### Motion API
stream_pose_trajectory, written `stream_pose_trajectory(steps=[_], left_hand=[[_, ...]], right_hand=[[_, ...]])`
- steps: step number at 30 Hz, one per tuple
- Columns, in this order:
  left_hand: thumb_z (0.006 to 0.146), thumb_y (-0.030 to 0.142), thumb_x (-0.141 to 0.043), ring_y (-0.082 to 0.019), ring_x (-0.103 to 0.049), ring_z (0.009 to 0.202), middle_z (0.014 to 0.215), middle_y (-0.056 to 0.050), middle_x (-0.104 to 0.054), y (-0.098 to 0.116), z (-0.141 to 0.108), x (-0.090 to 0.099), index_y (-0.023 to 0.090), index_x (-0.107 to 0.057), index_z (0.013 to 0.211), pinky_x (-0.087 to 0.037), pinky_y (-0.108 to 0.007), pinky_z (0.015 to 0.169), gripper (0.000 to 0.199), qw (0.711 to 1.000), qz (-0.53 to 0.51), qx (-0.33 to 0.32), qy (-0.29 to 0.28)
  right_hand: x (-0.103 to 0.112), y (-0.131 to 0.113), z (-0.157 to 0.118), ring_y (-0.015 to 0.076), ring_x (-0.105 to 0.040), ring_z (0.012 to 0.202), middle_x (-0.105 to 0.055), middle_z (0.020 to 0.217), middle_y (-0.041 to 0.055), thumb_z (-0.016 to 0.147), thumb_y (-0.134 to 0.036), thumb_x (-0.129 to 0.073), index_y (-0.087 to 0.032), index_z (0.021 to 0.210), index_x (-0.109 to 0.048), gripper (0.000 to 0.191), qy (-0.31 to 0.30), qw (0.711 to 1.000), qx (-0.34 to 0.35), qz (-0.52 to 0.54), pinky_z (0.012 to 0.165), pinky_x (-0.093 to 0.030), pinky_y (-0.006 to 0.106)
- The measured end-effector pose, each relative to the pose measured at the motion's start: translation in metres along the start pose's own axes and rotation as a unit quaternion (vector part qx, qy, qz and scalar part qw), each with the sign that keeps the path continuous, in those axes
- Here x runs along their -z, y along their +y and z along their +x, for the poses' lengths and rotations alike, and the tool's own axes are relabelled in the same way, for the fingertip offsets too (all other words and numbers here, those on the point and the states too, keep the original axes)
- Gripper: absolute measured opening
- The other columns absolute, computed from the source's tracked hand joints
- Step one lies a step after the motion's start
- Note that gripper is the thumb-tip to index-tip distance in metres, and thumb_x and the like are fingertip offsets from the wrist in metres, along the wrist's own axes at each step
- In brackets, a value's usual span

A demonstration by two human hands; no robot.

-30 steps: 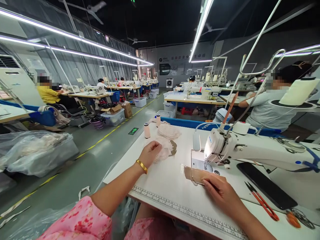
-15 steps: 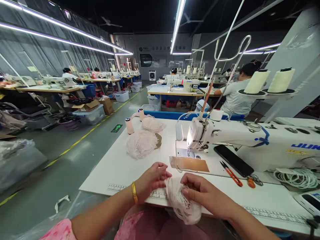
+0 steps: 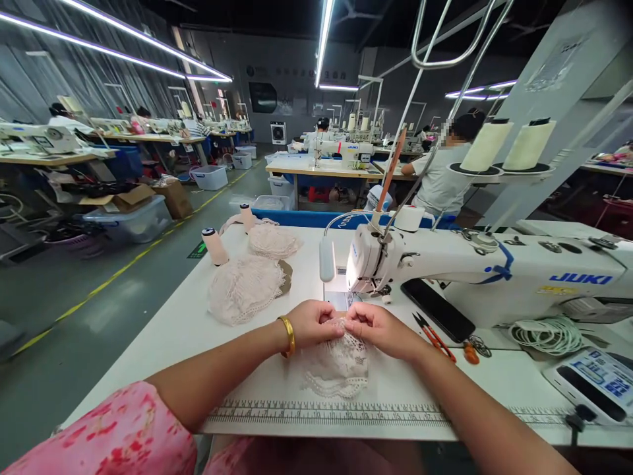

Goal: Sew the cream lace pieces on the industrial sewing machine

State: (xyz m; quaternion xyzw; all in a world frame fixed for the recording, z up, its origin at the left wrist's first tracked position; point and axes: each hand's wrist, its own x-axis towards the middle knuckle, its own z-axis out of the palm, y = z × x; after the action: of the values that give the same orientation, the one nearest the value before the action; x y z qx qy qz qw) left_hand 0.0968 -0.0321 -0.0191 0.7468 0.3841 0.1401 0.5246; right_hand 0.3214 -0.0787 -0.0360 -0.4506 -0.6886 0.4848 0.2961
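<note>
A pale lace piece (image 3: pixel 339 366) lies on the white table in front of the sewing machine (image 3: pixel 386 257), its scalloped edge toward me. My left hand (image 3: pixel 314 323), with a gold bangle at the wrist, pinches the lace's far edge. Right beside it, my right hand (image 3: pixel 378 328) pinches the same edge with thumb and fingers. Both hands are just in front of the lit needle area, and they partly hide the tan strip that lies there. Left of them rest a larger lace heap (image 3: pixel 247 290) and another lace stack (image 3: pixel 271 241).
Two thread cones (image 3: pixel 215 247) stand at the table's left edge. Right of my hands lie orange thread snips (image 3: pixel 435 338) and a black phone (image 3: pixel 438 309). A coiled white cord (image 3: pixel 546 335) is farther right. A printed ruler (image 3: pixel 366 414) runs along the front edge. A person sits beyond the machine.
The lace has gone from hanging bunched at the table's front edge to lying spread near the needle. My left hand has closed on it; both hands have moved forward. The view has shifted.
</note>
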Motion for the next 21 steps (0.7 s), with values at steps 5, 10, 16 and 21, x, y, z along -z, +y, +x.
stream_pose_trajectory(steps=[5,10,16,21], left_hand=[[0.083,0.053,-0.066,-0.015,-0.047,0.07,0.069,0.002,-0.053,-0.01,0.001,-0.012,0.019,-0.057,0.071,-0.034,-0.026,0.064,0.037,0.995,0.009,-0.06,0.078],[0.094,0.036,-0.061,-0.014,-0.05,0.068,0.072,0.001,-0.062,-0.02,-0.008,-0.023,0.019,-0.063,0.078,-0.037,-0.026,0.066,0.023,0.986,0.058,-0.123,0.099],[0.093,0.029,-0.062,-0.013,-0.052,0.066,0.071,0.001,-0.064,-0.024,-0.008,-0.023,0.019,-0.06,0.075,-0.037,-0.026,0.064,0.02,0.972,0.107,-0.156,0.14],[0.09,0.025,-0.065,-0.014,-0.057,0.067,0.076,0.002,-0.067,-0.021,-0.011,-0.025,0.022,-0.071,0.114,-0.043,-0.026,0.067,0.024,0.977,0.045,-0.165,0.128]], right_hand=[[-0.01,0.018,0.0,0.0189,-0.053,0.082,-0.058,0.09,0.0006,0.101,-0.061,-0.063,-0.021,0.097,-0.06,0.04,0.071,0.997,0.031,0.024,0.073,-0.043,0.031],[-0.012,0.011,-0.007,0.0203,-0.06,0.089,-0.065,0.096,0.0018,0.101,-0.053,-0.068,-0.023,0.107,-0.063,0.031,0.094,0.994,0.053,0.022,0.077,-0.048,0.031],[-0.014,-0.002,-0.009,0.0185,-0.06,0.083,-0.066,0.09,0.0001,0.103,-0.038,-0.063,-0.024,0.099,-0.065,0.015,0.109,0.985,0.109,-0.079,0.077,-0.045,0.032],[-0.018,0.0,-0.011,0.0178,-0.059,0.081,-0.065,0.089,0.0005,0.106,-0.025,-0.056,-0.025,0.096,-0.064,0.012,0.137,0.959,0.199,-0.15,0.075,-0.044,0.033]])
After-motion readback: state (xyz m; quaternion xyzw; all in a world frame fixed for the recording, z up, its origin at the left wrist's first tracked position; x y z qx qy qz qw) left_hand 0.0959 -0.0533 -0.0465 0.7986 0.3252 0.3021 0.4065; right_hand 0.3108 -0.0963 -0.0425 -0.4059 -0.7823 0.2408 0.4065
